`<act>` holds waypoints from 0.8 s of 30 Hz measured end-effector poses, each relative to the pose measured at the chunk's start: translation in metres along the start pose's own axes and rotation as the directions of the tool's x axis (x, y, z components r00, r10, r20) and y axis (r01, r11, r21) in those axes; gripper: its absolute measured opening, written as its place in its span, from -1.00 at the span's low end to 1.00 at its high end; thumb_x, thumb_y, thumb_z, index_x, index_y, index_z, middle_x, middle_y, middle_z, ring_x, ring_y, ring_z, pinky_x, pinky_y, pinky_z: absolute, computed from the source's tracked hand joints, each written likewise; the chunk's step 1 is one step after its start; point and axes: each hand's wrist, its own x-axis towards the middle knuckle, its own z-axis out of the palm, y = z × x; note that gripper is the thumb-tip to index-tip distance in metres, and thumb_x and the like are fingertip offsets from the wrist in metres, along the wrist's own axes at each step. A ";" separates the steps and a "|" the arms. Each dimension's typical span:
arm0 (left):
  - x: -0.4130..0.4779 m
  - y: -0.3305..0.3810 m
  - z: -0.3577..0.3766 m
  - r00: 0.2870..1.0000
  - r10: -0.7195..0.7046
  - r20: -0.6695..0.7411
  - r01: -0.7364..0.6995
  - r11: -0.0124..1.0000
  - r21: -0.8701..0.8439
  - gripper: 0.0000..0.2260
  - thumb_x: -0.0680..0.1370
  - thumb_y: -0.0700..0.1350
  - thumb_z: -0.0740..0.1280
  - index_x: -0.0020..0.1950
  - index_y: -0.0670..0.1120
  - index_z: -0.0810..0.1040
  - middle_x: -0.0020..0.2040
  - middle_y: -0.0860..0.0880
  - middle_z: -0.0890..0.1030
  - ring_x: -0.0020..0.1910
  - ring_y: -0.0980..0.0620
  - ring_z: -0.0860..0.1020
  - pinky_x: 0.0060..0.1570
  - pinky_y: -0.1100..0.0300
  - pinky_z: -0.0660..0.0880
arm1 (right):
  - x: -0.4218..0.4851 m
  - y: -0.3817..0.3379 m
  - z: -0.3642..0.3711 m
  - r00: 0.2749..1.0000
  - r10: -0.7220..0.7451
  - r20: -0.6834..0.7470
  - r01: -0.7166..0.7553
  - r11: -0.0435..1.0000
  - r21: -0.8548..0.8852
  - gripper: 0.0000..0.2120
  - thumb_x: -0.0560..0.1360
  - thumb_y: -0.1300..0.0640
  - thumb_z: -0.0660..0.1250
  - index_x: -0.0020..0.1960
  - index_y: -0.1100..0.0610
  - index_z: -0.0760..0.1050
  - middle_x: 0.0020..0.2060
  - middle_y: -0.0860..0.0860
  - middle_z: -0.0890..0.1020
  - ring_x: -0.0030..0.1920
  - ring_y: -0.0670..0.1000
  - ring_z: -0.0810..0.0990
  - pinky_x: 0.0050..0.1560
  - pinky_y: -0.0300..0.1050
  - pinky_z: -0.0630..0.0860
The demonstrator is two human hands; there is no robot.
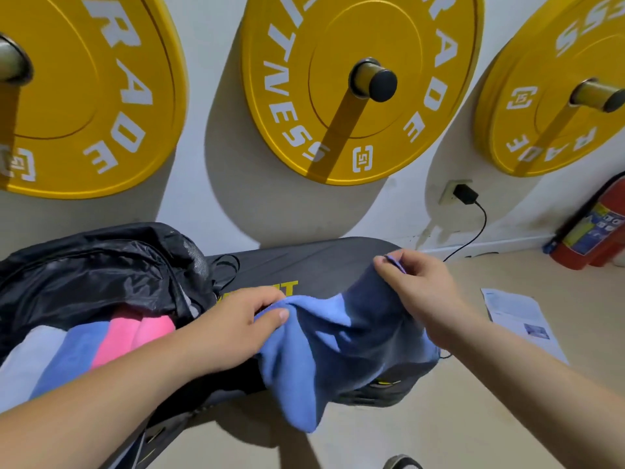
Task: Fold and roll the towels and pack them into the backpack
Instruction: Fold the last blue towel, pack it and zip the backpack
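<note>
Up on the far wall, three yellow weight plates hang on pegs, and the white lettering is cut off by the frame. The middle plate [338,96] reads "ITNESS" down its left side and "RADE" down its right, with a small square logo near the bottom. The left plate [84,96] shows "RADE", and the right plate [558,96] shows "RADE" low down and "SS" at the top.

Down on the black table [304,262] there is yellow lettering, but the left hand [236,326] hides most of it and I cannot read it. That hand reaches in palm down from the near left, its grip bunching a fold of the blue towel [338,350] between thumb and fingers. The right hand [419,286] is raised over the table's far right, its grip a tight pinch on a towel corner, with the wrist angled in from the near right.

The towel sags between the two hands and spills over the table's near edge toward the floor. On the left end of the table, the black backpack [101,265] gapes open. Inside it, a white roll [30,363], a blue roll [74,353] and a pink roll [135,333] lie side by side.

At far right, a red fire extinguisher [595,228] stands against the wall; its label is too blurred to read. A black charger [465,194] sits in a wall socket, and a printed sheet of paper [521,316] lies on the floor.
</note>
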 end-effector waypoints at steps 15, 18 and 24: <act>0.003 0.005 -0.009 0.989 -0.065 -0.133 0.044 0.987 -0.156 -0.87 0.45 -0.03 0.51 -0.05 0.09 0.61 -0.27 -0.01 0.66 -0.38 0.09 0.54 -0.28 0.16 0.51 | -0.006 -0.030 0.067 0.965 -0.091 0.248 0.122 0.986 -0.112 -0.81 0.51 0.13 0.43 -0.18 0.16 0.46 -0.33 0.14 0.60 -0.36 -0.07 0.45 -0.29 -0.18 0.41; 0.004 -0.017 -0.017 0.979 -0.170 0.114 0.187 0.971 -0.150 -0.89 0.45 -0.08 0.53 -0.09 -0.04 0.66 -0.33 0.03 0.66 -0.39 0.16 0.51 -0.31 0.22 0.46 | 0.012 -0.021 0.058 0.999 0.001 0.042 0.006 0.985 -0.173 -0.82 0.55 0.11 0.38 -0.12 0.19 0.45 -0.35 0.02 0.53 -0.37 -0.06 0.42 -0.36 -0.20 0.34; 0.002 -0.049 -0.043 0.914 -0.329 0.238 0.350 0.935 -0.052 -0.85 0.43 0.04 0.50 -0.17 -0.03 0.67 -0.33 0.05 0.65 -0.35 0.14 0.51 -0.25 0.20 0.45 | 0.038 0.001 0.024 0.955 0.149 -0.255 -0.170 0.983 -0.062 -0.84 0.59 0.14 0.32 -0.13 0.12 0.37 -0.31 0.03 0.46 -0.30 0.02 0.40 -0.34 -0.11 0.30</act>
